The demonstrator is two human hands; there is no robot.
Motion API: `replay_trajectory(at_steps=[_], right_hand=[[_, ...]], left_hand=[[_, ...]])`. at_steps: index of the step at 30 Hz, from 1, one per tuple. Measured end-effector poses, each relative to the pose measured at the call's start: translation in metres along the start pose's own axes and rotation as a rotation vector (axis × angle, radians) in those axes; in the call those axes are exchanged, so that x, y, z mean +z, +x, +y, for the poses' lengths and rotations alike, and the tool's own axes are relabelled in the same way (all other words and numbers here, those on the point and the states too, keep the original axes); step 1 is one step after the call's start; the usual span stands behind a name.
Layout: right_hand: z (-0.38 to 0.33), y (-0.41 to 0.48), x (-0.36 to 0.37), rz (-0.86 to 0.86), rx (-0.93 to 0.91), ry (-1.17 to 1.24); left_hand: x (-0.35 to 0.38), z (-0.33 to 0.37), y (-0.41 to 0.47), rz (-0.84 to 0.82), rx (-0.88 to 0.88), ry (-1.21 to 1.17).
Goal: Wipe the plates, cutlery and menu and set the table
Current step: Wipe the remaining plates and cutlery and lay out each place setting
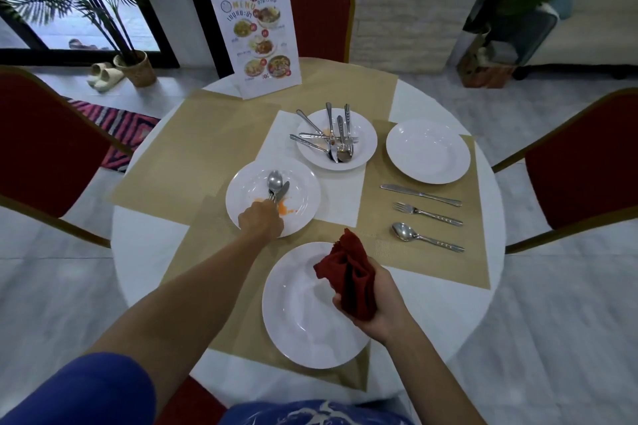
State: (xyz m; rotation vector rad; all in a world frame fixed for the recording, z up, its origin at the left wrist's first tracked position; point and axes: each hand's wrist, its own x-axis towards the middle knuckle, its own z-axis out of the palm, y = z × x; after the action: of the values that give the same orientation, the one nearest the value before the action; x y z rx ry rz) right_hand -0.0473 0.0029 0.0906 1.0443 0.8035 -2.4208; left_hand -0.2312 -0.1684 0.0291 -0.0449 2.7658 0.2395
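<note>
The round table [148, 252] carries four plates. The near plate [303, 321] looks clean. The stained plate [248, 183], beyond it to the left, has orange marks. The menu [255, 34] stands upright at the far edge.

My right hand [374, 304] squeezes the red cloth [352, 272] in a closed fist above the near plate. My left hand [261, 222] has its fingers curled around the handles of a spoon [275, 181] and a knife [283, 190], whose heads are over the stained plate.

I judge that the step is wiping this cutlery. To do it well I should bring the pair to the cloth, wrap each piece alone, pull from handle to tip, and keep the knife edge away from my palm.
</note>
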Motion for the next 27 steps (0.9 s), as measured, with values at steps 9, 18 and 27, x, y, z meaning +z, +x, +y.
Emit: replay_trajectory(at_steps=[9, 18, 27], right_hand=[[-0.027, -0.006, 0.005, 0.005, -0.074, 0.12], [-0.019, 0.05, 0.035, -0.004, -0.224, -0.026], [-0.034, 0.046, 0.03, 0.081, -0.56, -0.787]], left_hand=[[-0.032, -0.002, -0.044, -0.225, -0.119, -0.943], [-0.015, 0.025, -0.174, -0.426, 0.176, -0.989], [-0.053, -0.04, -0.158, -0.283, 0.242, -0.695]])
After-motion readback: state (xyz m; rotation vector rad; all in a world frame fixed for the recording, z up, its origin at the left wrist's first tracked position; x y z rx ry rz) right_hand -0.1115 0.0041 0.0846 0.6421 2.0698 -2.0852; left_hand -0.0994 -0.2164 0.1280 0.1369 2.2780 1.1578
